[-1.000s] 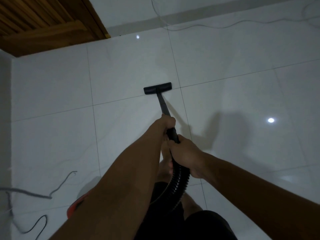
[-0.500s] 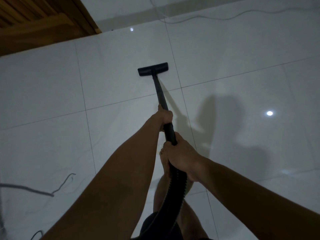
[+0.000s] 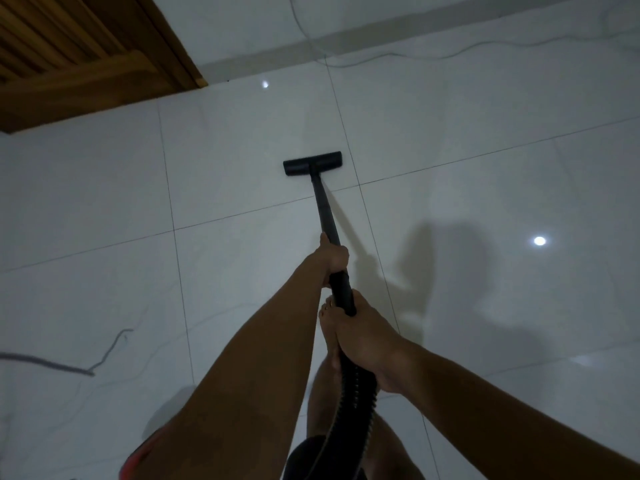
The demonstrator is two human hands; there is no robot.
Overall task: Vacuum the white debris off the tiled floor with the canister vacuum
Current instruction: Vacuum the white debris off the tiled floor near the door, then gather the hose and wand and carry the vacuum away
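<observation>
Wand point(image 3: 325, 213) in left hand point(image 3: 333, 258), nozzle point(image 3: 312, 163) ahead

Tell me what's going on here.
A person is vacuuming a white tiled floor. The left hand grips the black wand farther forward; the right hand grips it where the ribbed hose joins. The floor head sits on a tile, short of a wooden door.

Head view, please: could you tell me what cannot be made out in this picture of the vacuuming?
- White debris: none distinguishable on the pale, dim tiled floor, head view.
- Nozzle underside: hidden by its own top, head view.
- Red shape, maybe the canister: cut off by the bottom edge and the left forearm.
- Hose lower end: lost against dark shorts.
</observation>
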